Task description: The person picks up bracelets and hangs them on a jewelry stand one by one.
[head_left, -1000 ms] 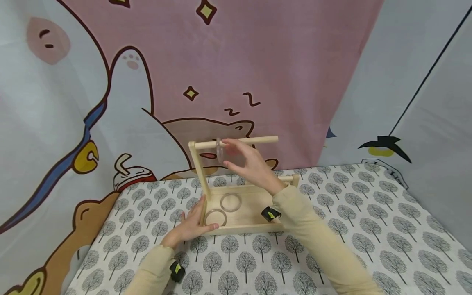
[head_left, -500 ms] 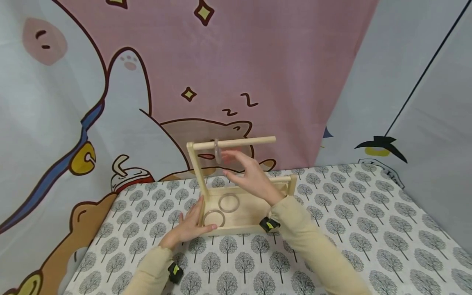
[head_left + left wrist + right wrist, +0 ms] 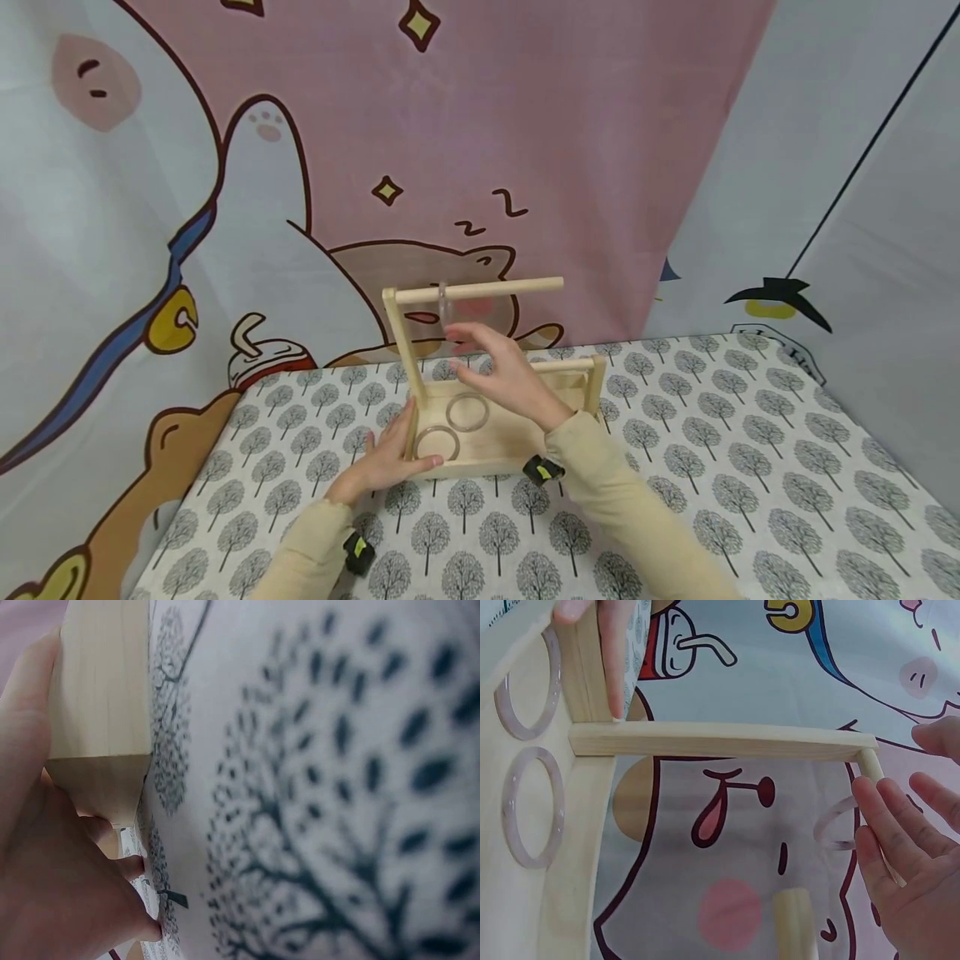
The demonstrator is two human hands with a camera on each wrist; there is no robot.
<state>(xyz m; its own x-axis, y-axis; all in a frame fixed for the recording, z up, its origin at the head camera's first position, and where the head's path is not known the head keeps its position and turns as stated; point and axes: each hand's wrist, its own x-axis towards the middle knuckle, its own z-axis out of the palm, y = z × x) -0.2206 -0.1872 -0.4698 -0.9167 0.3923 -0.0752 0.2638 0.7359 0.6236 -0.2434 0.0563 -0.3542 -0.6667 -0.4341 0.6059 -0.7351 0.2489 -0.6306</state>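
A pale wooden stand [image 3: 510, 429] has a tray base, a tall left post [image 3: 405, 348] and an upper rod [image 3: 517, 287]. One translucent bangle [image 3: 443, 302] hangs on that rod toward the post. My right hand [image 3: 506, 375] is just below the rod, its fingers spread and holding nothing; in the right wrist view they partly cover the hanging bangle. My left hand [image 3: 390, 457] grips the tray's front left corner, thumb along the front wall and fingers at the left side. Inside the tray lie a front bangle [image 3: 437, 428] and a rear bangle [image 3: 487, 412].
A shorter rod [image 3: 564, 366] runs at the back right of the stand to a low post [image 3: 595, 383]. Under the stand lies a tree-print cloth [image 3: 675, 467]. A cartoon curtain [image 3: 600, 167] hangs close behind.
My right hand has let go of the hanging bangle and moved down from the rod, fingers opening. The bangle stays on the rod. My left hand has kept its place.
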